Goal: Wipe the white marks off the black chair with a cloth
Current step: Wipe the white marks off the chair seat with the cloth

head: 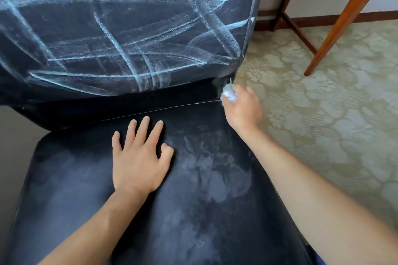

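The black chair [71, 178] fills most of the view. Its backrest is covered with white streaks [120, 45], and a pale smear [215, 174] spreads over the seat. My left hand [139, 157] lies flat on the seat with the fingers spread. My right hand [243, 106] grips a small bunched white cloth [229, 92] at the back right corner, where the seat meets the lower edge of the backrest. The cloth touches the chair's right edge there.
A wooden table [344, 15] with slanted legs stands at the back right, close to the chair's right side. Pale patterned carpet [333, 114] covers the floor to the right. A wall with a dark skirting board runs behind the table.
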A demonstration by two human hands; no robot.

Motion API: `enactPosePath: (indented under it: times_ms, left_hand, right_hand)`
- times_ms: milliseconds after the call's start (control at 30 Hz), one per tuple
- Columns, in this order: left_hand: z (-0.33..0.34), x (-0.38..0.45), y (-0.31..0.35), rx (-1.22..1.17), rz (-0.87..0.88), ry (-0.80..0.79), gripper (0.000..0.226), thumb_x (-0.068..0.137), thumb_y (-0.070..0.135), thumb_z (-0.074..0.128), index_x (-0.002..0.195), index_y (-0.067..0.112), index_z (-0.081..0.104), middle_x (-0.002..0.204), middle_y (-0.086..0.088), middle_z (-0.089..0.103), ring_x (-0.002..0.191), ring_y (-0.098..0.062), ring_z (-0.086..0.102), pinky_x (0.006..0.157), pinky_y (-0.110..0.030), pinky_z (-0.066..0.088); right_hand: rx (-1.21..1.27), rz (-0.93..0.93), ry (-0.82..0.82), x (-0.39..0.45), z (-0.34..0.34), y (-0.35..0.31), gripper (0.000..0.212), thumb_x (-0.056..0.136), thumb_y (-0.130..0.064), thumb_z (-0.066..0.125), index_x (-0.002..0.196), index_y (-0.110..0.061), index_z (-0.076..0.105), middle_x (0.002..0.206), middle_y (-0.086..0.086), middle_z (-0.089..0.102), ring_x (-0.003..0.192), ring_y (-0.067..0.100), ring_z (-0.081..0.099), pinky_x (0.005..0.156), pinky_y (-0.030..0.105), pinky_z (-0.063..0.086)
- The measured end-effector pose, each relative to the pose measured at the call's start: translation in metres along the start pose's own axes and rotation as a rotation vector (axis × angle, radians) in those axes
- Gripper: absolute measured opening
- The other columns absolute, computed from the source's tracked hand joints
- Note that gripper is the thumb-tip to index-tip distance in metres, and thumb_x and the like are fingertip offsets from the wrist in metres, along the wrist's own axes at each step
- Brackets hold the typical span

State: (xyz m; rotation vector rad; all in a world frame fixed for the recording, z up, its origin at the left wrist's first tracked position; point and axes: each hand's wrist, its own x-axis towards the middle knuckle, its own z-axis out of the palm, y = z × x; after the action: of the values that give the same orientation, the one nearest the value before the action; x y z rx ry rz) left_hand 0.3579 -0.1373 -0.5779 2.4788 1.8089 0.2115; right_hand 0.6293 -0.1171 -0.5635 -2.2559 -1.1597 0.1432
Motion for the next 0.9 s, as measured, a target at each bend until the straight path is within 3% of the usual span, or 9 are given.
enactPosePath:
  times_ms: [133,200,367,467,567,767,900]
  left_hand:
    - [-0.003,0.001,0.001,0.006,-0.008,-0.045,0.069,0.095,0.056,0.017,0.162,0.041,0.030,0.174,0.007,0.019,0.161,-0.021,0.008,0.128,-0.054,0.001]
    - [-0.004,0.000,0.002,-0.002,-0.012,-0.057,0.070,0.095,0.057,0.015,0.163,0.043,0.026,0.174,0.008,0.014,0.162,-0.019,0.004,0.128,-0.053,-0.002]
    - [-0.004,-0.001,-0.002,-0.031,0.007,-0.075,0.070,0.095,0.059,0.016,0.163,0.044,0.025,0.175,0.010,0.013,0.162,-0.017,0.002,0.129,-0.053,-0.004]
    - [-0.007,0.000,-0.002,-0.032,0.013,-0.097,0.073,0.093,0.061,0.013,0.163,0.044,0.022,0.175,0.010,0.010,0.162,-0.018,0.000,0.128,-0.053,-0.006]
    - [-0.009,0.002,-0.002,-0.034,0.040,-0.125,0.076,0.092,0.066,0.008,0.164,0.045,0.016,0.175,0.009,0.005,0.162,-0.019,-0.004,0.128,-0.054,-0.007]
    - [-0.013,0.005,-0.004,-0.032,0.142,-0.182,0.080,0.091,0.077,0.001,0.164,0.047,0.015,0.175,0.009,0.005,0.162,-0.020,-0.004,0.128,-0.054,-0.006]
    - [-0.012,0.011,0.003,-0.002,0.215,-0.226,0.081,0.089,0.078,-0.003,0.164,0.049,0.009,0.176,0.010,0.001,0.162,-0.018,-0.007,0.128,-0.055,-0.006]
  right_hand:
    - [0.025,-0.522,-0.118,-0.032,0.011,-0.011,0.022,0.084,-0.014,0.064,0.105,-0.015,0.069,0.111,0.004,0.060,0.087,0.033,0.061,0.065,0.037,0.048]
    - [-0.013,-0.638,-0.182,-0.033,0.018,-0.014,0.027,0.084,-0.011,0.066,0.112,-0.015,0.068,0.112,0.003,0.059,0.083,0.033,0.061,0.063,0.039,0.052]
    - [-0.270,-0.431,-0.009,-0.027,0.023,-0.018,0.042,0.080,-0.007,0.073,0.120,-0.022,0.068,0.104,0.003,0.063,0.069,0.033,0.063,0.052,0.031,0.033]
    - [-0.325,-0.144,0.013,-0.042,0.014,-0.022,0.040,0.097,-0.018,0.061,0.137,-0.022,0.055,0.119,0.008,0.061,0.088,0.040,0.067,0.060,0.038,0.036]
    - [-0.245,0.112,-0.014,-0.046,0.002,-0.017,0.036,0.103,-0.024,0.052,0.136,-0.013,0.045,0.117,0.017,0.063,0.094,0.044,0.066,0.066,0.041,0.037]
    - [-0.209,0.075,-0.081,-0.072,-0.024,-0.007,0.027,0.102,-0.025,0.050,0.124,-0.011,0.043,0.101,0.017,0.066,0.081,0.039,0.058,0.065,0.038,0.035]
    - [-0.153,0.152,-0.096,-0.091,-0.047,0.010,0.025,0.100,-0.023,0.050,0.123,-0.015,0.045,0.086,0.009,0.057,0.075,0.033,0.049,0.066,0.037,0.038]
